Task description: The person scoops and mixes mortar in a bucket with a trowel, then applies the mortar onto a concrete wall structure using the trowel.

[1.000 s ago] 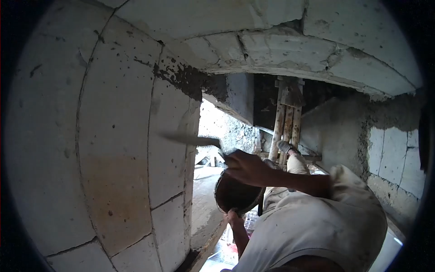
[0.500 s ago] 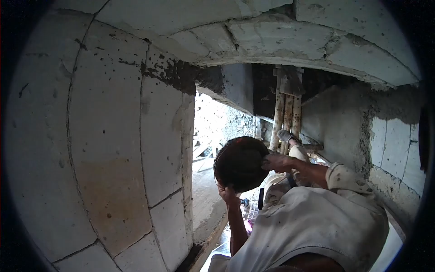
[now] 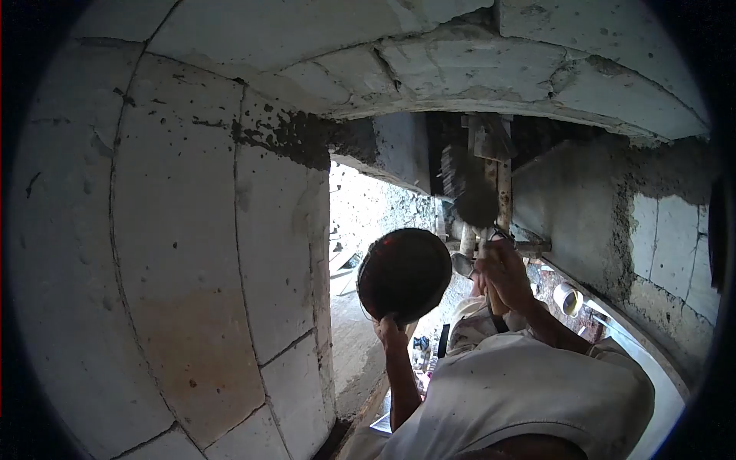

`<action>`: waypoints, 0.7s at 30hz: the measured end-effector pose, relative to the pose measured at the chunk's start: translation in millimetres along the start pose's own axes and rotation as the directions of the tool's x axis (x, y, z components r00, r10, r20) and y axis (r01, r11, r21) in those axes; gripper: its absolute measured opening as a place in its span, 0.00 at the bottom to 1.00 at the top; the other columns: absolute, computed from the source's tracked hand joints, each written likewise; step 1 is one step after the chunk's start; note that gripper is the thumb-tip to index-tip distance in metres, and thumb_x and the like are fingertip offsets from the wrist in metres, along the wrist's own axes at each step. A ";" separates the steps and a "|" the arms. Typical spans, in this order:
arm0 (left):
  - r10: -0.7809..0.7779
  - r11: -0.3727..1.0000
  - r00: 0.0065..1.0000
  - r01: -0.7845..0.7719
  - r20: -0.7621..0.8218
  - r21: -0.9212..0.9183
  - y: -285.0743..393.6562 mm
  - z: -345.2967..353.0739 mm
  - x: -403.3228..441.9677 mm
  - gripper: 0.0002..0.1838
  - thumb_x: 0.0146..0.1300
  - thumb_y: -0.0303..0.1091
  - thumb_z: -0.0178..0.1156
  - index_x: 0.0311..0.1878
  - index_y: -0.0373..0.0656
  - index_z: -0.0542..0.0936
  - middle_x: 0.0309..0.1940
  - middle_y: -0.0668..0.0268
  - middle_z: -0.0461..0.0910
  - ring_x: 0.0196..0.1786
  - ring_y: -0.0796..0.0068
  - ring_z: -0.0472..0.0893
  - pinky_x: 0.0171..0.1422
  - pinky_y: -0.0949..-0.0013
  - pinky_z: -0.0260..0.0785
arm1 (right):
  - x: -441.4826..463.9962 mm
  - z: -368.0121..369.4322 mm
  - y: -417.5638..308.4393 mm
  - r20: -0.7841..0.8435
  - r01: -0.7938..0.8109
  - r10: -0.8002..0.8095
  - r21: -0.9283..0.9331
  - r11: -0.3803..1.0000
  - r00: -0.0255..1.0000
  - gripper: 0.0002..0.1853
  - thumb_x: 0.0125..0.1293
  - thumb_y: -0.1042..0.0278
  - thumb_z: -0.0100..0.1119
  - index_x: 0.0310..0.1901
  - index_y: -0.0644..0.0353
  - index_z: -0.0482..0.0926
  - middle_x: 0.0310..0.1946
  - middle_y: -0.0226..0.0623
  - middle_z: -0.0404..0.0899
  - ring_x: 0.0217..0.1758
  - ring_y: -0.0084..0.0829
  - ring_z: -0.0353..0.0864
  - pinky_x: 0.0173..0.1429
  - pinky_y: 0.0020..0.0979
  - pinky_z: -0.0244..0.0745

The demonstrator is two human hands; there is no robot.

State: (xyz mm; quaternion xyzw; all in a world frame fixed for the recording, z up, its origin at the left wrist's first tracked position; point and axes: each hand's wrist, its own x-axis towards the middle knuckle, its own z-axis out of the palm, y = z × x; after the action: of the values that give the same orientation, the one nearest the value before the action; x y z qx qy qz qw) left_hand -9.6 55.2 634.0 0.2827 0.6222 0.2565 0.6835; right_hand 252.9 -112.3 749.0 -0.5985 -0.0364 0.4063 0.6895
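Note:
My left hand (image 3: 392, 331) grips the lower rim of a round black mortar bucket (image 3: 405, 277), tilted with its dark inside facing me. To its right, my right hand (image 3: 504, 276) is closed around the handle of a trowel (image 3: 474, 201). The trowel points up and away from me, its dark blade smeared by motion; grey specks streak beside it. The two hands are apart, with the trowel clear of the bucket.
A pale block wall (image 3: 184, 230) stands close on the left, with dark wet mortar (image 3: 295, 138) near its top corner. A block arch (image 3: 475, 69) hangs overhead. Behind the trowel are upright poles (image 3: 504, 188). A white bucket (image 3: 568, 299) sits lower right.
My right hand has left the bucket and swung up and to the right with the trowel, which now shows. My left hand and the bucket have barely moved.

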 end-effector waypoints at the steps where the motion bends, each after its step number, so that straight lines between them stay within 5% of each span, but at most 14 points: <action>1: 0.046 0.998 0.999 -0.046 0.004 0.036 -1.4 -3.6 -5.8 0.19 0.49 0.21 0.55 0.48 0.45 0.75 0.31 0.69 0.76 0.23 0.77 0.73 0.23 0.76 0.63 | 6.1 4.1 3.4 -0.169 0.048 -0.065 -0.101 0.994 0.983 0.16 0.64 0.66 0.60 0.49 0.60 0.67 0.32 0.33 0.73 0.25 0.21 0.74 0.26 0.26 0.71; 2: 0.092 0.993 0.996 -0.093 0.010 0.068 -2.1 -5.3 -12.8 0.19 0.49 0.21 0.55 0.47 0.44 0.75 0.30 0.69 0.76 0.23 0.77 0.72 0.22 0.76 0.62 | 14.2 14.1 -0.7 -0.325 0.079 -0.145 -0.209 0.975 0.935 0.17 0.63 0.65 0.63 0.47 0.60 0.67 0.32 0.33 0.72 0.24 0.20 0.73 0.26 0.25 0.70; 5: 0.091 0.995 0.994 -0.088 -0.058 0.042 -5.6 -18.9 -25.3 0.21 0.48 0.21 0.55 0.49 0.41 0.74 0.31 0.69 0.76 0.25 0.77 0.74 0.25 0.75 0.67 | 60.0 54.2 22.9 -0.538 0.166 -0.197 -0.107 0.980 0.820 0.18 0.62 0.65 0.63 0.46 0.60 0.66 0.35 0.35 0.73 0.27 0.22 0.73 0.28 0.25 0.69; 8: 0.139 0.989 0.988 -0.142 -0.070 -0.045 -16.2 -31.1 -40.0 0.21 0.46 0.18 0.56 0.47 0.40 0.76 0.37 0.63 0.80 0.32 0.70 0.79 0.32 0.70 0.71 | 130.1 163.8 33.7 -0.345 0.089 -0.127 -0.124 0.988 0.930 0.20 0.63 0.64 0.61 0.50 0.62 0.64 0.38 0.37 0.70 0.34 0.24 0.71 0.37 0.27 0.69; 11: 0.148 0.989 0.988 -0.149 -0.037 -0.027 -15.0 -42.7 -49.6 0.21 0.46 0.19 0.56 0.48 0.39 0.76 0.38 0.62 0.80 0.33 0.70 0.79 0.33 0.69 0.72 | 142.8 279.8 -38.3 -0.077 0.149 -0.149 -0.014 0.989 0.986 0.23 0.64 0.63 0.59 0.54 0.63 0.61 0.40 0.39 0.67 0.41 0.26 0.70 0.45 0.29 0.69; 13: 0.130 0.992 0.989 -0.130 -0.077 0.003 -13.6 -49.5 -52.8 0.21 0.47 0.19 0.56 0.49 0.38 0.76 0.39 0.61 0.80 0.34 0.69 0.80 0.34 0.69 0.73 | 82.3 293.5 -87.2 0.018 0.217 -0.220 0.109 0.970 0.975 0.24 0.65 0.63 0.58 0.56 0.64 0.59 0.43 0.40 0.65 0.44 0.27 0.68 0.49 0.30 0.68; 16: 0.086 0.996 0.988 -0.086 -0.126 0.010 -34.4 -66.9 -57.3 0.22 0.47 0.20 0.55 0.50 0.37 0.76 0.40 0.60 0.80 0.35 0.68 0.80 0.36 0.68 0.74 | 25.5 270.0 -62.1 0.160 0.348 -0.400 0.276 0.896 0.902 0.27 0.66 0.62 0.58 0.59 0.63 0.56 0.44 0.41 0.65 0.47 0.27 0.67 0.50 0.34 0.67; 18: 0.128 0.986 0.987 -0.116 -0.095 0.119 -51.7 -84.9 -56.1 0.22 0.47 0.20 0.55 0.50 0.36 0.76 0.41 0.60 0.79 0.36 0.68 0.80 0.37 0.68 0.74 | 18.3 219.4 -27.1 0.266 0.452 -0.449 0.053 0.890 0.853 0.27 0.67 0.58 0.57 0.59 0.61 0.58 0.42 0.45 0.70 0.44 0.32 0.74 0.47 0.36 0.70; 19: 0.186 0.956 0.981 -0.168 -0.054 0.240 -56.5 -92.0 -55.2 0.22 0.47 0.20 0.55 0.51 0.35 0.76 0.41 0.59 0.79 0.37 0.68 0.80 0.37 0.68 0.75 | 17.6 179.5 -21.5 0.372 0.430 -0.334 -0.212 0.878 0.866 0.26 0.66 0.54 0.58 0.59 0.58 0.61 0.40 0.45 0.74 0.40 0.40 0.78 0.43 0.39 0.74; 20: 0.241 0.912 0.970 -0.219 -0.020 0.346 -61.0 -95.4 -55.5 0.23 0.47 0.20 0.55 0.51 0.35 0.76 0.41 0.59 0.79 0.37 0.67 0.80 0.38 0.68 0.75 | 16.9 139.6 -15.5 0.469 0.440 -0.211 -0.457 0.773 0.858 0.26 0.65 0.51 0.59 0.58 0.55 0.64 0.38 0.46 0.78 0.35 0.48 0.82 0.39 0.41 0.78; 21: 0.221 0.915 0.975 -0.198 -0.026 0.353 -61.7 -94.8 -53.5 0.23 0.47 0.21 0.55 0.51 0.35 0.76 0.42 0.59 0.79 0.38 0.67 0.80 0.38 0.67 0.75 | 25.6 108.6 28.0 0.514 0.579 -0.314 -0.511 0.636 0.798 0.24 0.63 0.51 0.60 0.55 0.55 0.69 0.39 0.44 0.78 0.38 0.47 0.82 0.41 0.43 0.78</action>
State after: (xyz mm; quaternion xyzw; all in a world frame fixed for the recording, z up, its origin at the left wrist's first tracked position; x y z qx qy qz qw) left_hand -109.1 -19.7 621.9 0.4557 0.6456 0.2233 0.5707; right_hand 197.2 -11.7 744.5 -0.6786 -0.4558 0.2875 0.4990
